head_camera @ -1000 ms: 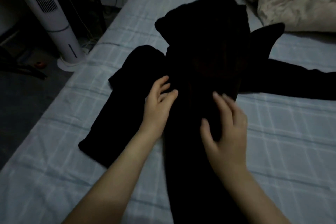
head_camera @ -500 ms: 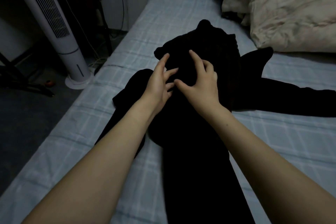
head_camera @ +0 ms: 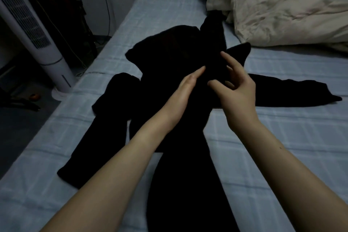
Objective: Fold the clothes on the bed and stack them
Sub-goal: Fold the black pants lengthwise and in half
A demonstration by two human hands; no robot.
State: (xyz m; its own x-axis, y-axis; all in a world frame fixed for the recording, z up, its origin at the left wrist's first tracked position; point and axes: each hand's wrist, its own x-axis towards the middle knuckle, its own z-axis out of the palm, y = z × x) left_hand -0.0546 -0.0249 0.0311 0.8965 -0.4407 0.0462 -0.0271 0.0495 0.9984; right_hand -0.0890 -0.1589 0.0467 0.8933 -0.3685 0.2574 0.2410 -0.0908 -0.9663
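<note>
Your hands have shifted right. Left hand (head_camera: 185, 90) lies flat on the black garment (head_camera: 169, 52), fingers straight and together. Right hand (head_camera: 238, 90) hovers, fingers apart, holding nothing. The garment is spread on the bed (head_camera: 282, 137) under your fingers. Looks like smoothing; next, probably fold in the long end (head_camera: 291, 93) right of your fingers.

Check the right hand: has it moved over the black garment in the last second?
Yes. The right hand has moved up the black garment, away from the person and rightward, toward the cream duvet.
</note>
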